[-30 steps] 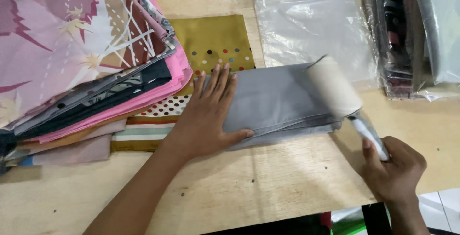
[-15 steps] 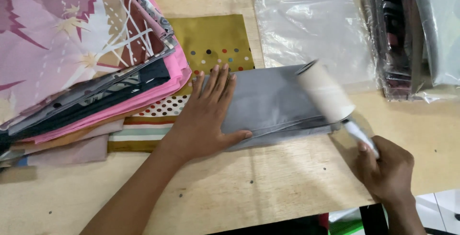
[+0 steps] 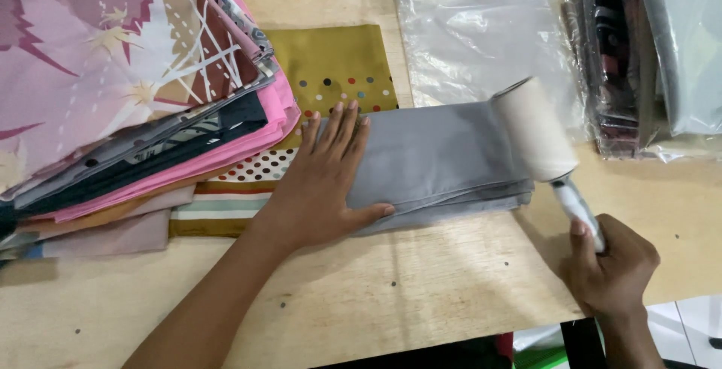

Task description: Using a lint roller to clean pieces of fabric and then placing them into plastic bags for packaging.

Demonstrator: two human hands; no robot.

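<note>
Here the left hand point(image 3: 323, 188) lies flat, fingers spread, on the folded grey cloth point(image 3: 436, 162) while the right hand point(image 3: 613, 271), fist closed round the handle, holds the lint roller point(image 3: 534, 130) at that cloth's right end, so rolling leftward along it seems due

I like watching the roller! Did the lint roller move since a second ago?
Yes. The lint roller moved toward the flat left hand, judged against the clear plastic bag; the right hand holds its handle.
</note>
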